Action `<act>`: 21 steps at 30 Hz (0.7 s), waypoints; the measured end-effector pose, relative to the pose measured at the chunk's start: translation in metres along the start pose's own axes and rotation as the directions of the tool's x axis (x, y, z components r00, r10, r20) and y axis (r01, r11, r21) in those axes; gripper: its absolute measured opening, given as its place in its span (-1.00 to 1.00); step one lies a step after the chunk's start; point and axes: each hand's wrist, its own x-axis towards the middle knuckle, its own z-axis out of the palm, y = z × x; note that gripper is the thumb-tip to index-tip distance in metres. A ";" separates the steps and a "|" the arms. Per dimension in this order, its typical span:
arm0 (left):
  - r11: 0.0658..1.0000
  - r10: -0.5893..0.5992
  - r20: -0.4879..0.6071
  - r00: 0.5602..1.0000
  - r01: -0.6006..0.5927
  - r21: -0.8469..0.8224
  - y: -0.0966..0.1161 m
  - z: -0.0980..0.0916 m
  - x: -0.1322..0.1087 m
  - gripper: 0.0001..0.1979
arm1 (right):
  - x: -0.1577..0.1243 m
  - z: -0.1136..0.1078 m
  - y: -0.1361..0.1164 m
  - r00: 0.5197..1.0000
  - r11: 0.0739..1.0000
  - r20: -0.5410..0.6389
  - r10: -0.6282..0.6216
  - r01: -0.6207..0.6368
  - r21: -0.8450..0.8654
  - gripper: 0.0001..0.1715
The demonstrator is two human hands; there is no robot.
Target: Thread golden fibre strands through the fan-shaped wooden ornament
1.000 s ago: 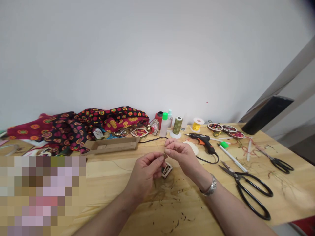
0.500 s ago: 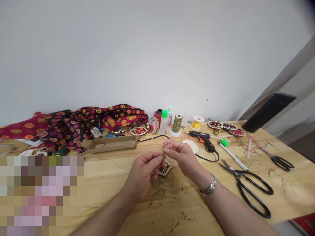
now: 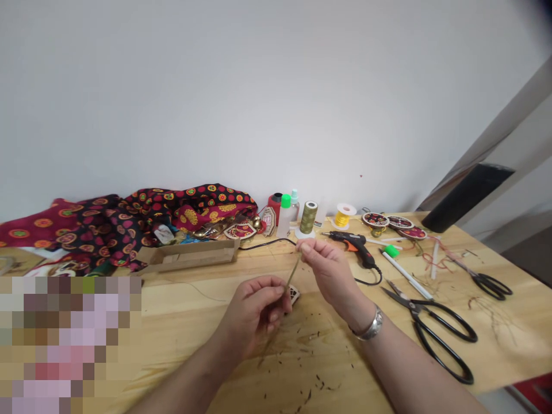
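Note:
My left hand is closed in a pinch on the lower end of a thin olive-gold thread bundle. My right hand, wearing a silver bracelet, pinches the upper end of the same thread, which is stretched taut between the two hands. A small laser-cut wooden piece sits just behind my left fingers; I cannot tell whether it hangs from the thread or lies on the wooden table. Dark thread clippings are scattered under the hands.
Large black scissors lie to the right, smaller scissors farther right. A glue gun, white pen, thread spools, bottles, round ornaments, cardboard box and patterned fabric line the back.
My right hand has risen and moved away from the left, drawing the thread out taut; the left hand has dropped slightly. The hands were pinched close together before.

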 end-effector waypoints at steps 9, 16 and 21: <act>0.983 -0.111 0.311 0.944 0.058 0.175 0.002 -0.004 -0.007 -0.87 | 0.014 -0.025 -0.041 0.980 0.913 -0.134 -0.150 0.189 0.360 -0.92; 0.880 0.020 0.405 0.914 -0.208 0.427 0.027 -0.010 -0.013 -0.68 | 0.006 -0.024 -0.045 0.982 0.975 -0.026 -0.189 0.191 0.118 -0.89; 0.814 0.519 -0.213 0.828 -0.403 0.418 0.027 -0.006 -0.009 -0.87 | -0.004 -0.006 -0.037 0.969 0.967 0.189 -0.157 0.189 -0.168 -0.89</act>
